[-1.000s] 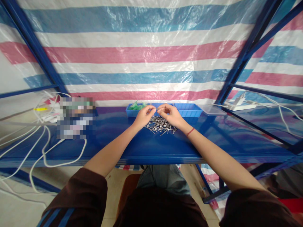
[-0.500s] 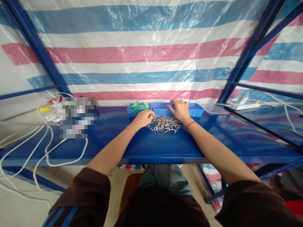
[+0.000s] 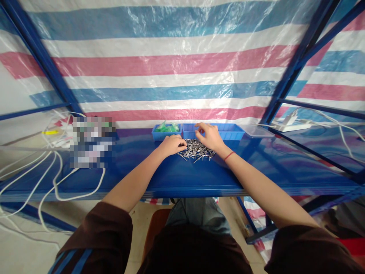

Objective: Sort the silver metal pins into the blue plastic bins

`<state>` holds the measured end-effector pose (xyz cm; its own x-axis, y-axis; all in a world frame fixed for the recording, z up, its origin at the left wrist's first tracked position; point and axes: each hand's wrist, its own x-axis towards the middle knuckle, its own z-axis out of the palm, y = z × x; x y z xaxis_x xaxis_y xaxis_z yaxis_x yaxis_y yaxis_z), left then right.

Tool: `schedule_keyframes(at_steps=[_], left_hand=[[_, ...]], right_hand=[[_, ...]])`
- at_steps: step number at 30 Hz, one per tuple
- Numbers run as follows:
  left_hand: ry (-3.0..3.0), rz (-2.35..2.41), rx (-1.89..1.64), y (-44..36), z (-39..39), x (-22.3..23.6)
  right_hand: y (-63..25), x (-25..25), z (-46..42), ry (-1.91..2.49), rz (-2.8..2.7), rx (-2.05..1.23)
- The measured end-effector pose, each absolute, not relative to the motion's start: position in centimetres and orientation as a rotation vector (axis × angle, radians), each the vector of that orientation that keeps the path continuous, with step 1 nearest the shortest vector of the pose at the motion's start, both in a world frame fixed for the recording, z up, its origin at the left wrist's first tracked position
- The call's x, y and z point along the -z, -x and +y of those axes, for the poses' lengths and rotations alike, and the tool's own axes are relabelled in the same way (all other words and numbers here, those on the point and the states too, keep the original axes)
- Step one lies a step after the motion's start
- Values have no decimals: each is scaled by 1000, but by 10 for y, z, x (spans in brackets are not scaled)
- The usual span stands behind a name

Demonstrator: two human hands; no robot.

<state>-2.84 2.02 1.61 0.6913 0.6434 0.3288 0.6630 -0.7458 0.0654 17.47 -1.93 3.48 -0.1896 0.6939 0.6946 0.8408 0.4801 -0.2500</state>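
Note:
A heap of small metal pins [image 3: 197,149] lies on the blue shelf [image 3: 176,175] in front of me. My left hand [image 3: 172,144] rests at the heap's left edge, its fingers curled in a pinch on the pins; what they grip is too small to make out. My right hand [image 3: 210,137] hovers over the heap's far side, just in front of a long blue tray [image 3: 230,132]. Its fingers are bent but apart, and nothing shows in them. A smaller blue bin [image 3: 166,133] holding green pieces stands left of the tray.
A clear plastic container [image 3: 257,131] sits right of the tray. A blurred box [image 3: 92,142] and loose white cables [image 3: 57,171] lie on the left. A white power strip [image 3: 291,125] lies at the right. Blue frame posts and a striped tarp close off the back.
My hands first met above the heap. The right hand then reached to the blue tray with its fingers spread and has drawn back toward the heap. The left hand dropped to the heap's edge.

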Motion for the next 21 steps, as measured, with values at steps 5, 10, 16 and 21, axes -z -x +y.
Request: schedule_keyframes(at_steps=[5,10,16,21], left_hand=[[2793,-1076,446,22,10,-17],[2707,-1080,500,18,2,-19],[2647,-1087,626,17,0,-24],[2709,-1102,715,15,2,-23]], right_hand=[[-166,-35,-25,1227,-2001,205],[-166,-32,-23,1205,-2089,154],[-167,-30,-21,1153,-2219,114],[-167,-32,-21,1157,-2207,80]])
